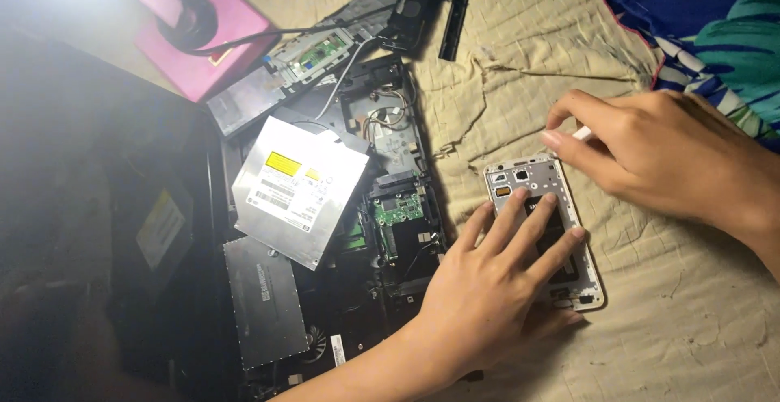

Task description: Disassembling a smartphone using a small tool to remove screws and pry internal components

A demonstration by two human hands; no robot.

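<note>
A white smartphone [532, 183] lies face down on the beige cloth with its back cover off and its inner parts bare. My left hand [487, 280] rests flat on the phone's lower half, fingers spread across the black battery area. My right hand [658, 154] hovers at the phone's upper right corner, fingers curled around a small white tool [582, 133] whose tip shows between the fingers.
To the left lies an opened laptop [390, 166] with a green circuit board [398, 209], a silver optical drive [296, 187] and a grey metal plate [264, 300]. A pink lamp base [203, 36] stands at upper left. Blue patterned fabric [699, 20] fills the upper right.
</note>
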